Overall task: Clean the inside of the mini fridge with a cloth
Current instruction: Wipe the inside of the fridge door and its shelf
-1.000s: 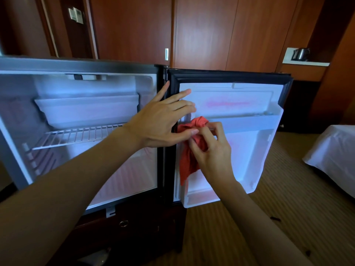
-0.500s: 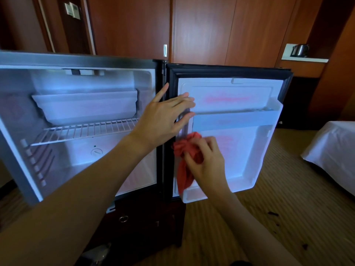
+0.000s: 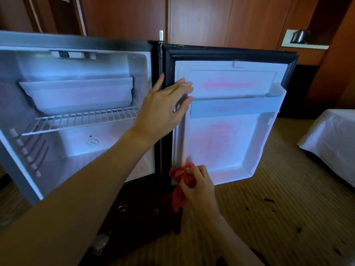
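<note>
My left hand (image 3: 163,110) rests flat, fingers straight, on the hinge-side edge of the mini fridge door (image 3: 230,120). My right hand (image 3: 197,189) pinches the bunched red cloth (image 3: 178,179) against the door's lower left corner.

Wire shelf (image 3: 80,120) inside mini fridge (image 3: 76,45); open door (image 3: 230,83) right.
</note>
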